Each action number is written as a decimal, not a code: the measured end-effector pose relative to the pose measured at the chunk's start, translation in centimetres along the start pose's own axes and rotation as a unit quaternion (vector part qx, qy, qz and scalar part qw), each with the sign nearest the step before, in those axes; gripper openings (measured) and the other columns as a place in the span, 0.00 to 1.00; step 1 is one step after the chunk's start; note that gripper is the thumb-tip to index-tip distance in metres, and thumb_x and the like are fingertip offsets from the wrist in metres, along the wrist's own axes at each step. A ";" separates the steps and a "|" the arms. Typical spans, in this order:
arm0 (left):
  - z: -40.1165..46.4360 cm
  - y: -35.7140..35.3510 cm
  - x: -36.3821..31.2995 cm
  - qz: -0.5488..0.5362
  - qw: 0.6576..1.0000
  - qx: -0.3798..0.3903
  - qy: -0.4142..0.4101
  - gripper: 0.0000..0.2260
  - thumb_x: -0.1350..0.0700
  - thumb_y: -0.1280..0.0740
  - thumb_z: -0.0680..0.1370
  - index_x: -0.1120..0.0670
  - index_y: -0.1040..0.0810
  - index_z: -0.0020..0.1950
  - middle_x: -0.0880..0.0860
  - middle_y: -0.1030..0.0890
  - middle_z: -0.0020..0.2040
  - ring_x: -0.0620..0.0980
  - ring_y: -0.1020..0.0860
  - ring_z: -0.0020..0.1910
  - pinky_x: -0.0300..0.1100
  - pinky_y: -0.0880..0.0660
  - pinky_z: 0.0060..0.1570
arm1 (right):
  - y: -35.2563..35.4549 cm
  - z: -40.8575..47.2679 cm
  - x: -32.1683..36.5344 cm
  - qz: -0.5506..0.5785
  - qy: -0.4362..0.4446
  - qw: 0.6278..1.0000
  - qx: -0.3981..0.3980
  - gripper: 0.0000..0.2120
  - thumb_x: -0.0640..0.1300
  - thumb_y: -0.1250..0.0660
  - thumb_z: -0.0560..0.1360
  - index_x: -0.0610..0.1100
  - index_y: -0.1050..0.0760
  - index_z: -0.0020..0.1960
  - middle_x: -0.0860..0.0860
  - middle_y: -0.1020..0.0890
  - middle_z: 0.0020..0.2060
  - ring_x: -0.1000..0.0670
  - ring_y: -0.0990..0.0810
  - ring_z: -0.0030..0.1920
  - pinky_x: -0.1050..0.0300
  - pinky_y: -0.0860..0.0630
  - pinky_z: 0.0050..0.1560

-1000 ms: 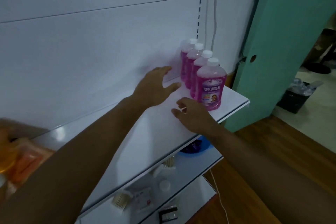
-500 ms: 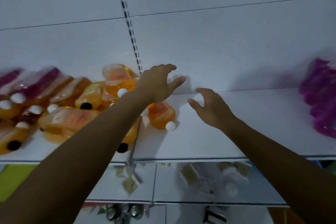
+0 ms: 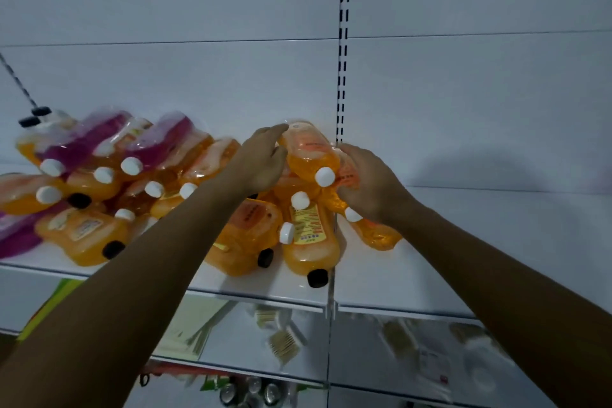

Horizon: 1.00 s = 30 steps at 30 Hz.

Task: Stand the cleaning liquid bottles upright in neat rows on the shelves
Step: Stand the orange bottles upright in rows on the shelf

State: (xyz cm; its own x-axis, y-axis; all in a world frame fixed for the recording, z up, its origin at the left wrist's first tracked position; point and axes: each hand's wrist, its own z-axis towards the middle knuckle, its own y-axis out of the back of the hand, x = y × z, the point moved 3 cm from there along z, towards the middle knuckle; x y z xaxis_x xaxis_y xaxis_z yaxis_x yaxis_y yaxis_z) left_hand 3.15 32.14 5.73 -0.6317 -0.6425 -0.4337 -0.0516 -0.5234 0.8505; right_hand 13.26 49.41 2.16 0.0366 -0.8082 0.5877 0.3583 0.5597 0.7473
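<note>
1. Far left, purple bottles [image 3: 109,139] lie heaped on the shelf [image 3: 265,288].
2. The left hand [image 3: 261,161] curls around the top orange bottle [image 3: 309,152].
3. The right hand [image 3: 367,182] cups its other side; lifting it straight up, with both hands, should avoid disturbing the pile.

White panelled back wall [image 3: 198,10], horizontal seam across it. Slotted upright [image 3: 343,43] running down between two bays. White shelf [image 3: 430,275] at mid height, lower shelf [image 3: 381,358] beneath with small blurred packets [image 3: 284,343]. Dim, bluish light; soft shadow on wall at right.
</note>
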 end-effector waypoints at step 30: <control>2.3 -0.2 1.4 -0.012 0.979 -0.040 -0.201 0.32 0.50 0.31 0.73 0.46 0.38 0.75 0.53 0.36 0.74 0.59 0.31 0.68 0.58 0.28 0.62 | -1.3 1.7 4.7 -0.018 0.056 0.993 -0.099 0.34 0.50 0.30 0.75 0.46 0.41 0.76 0.46 0.31 0.70 0.48 0.30 0.66 0.62 0.36 0.60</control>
State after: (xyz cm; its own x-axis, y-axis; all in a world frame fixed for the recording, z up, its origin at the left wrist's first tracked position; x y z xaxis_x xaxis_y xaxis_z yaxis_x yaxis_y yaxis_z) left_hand 0.48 32.58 5.65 -0.8855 -0.3646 -0.2880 -0.0207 -0.5882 0.8085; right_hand 11.35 45.20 4.46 0.1201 -0.8490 0.5146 0.5380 0.4913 0.6850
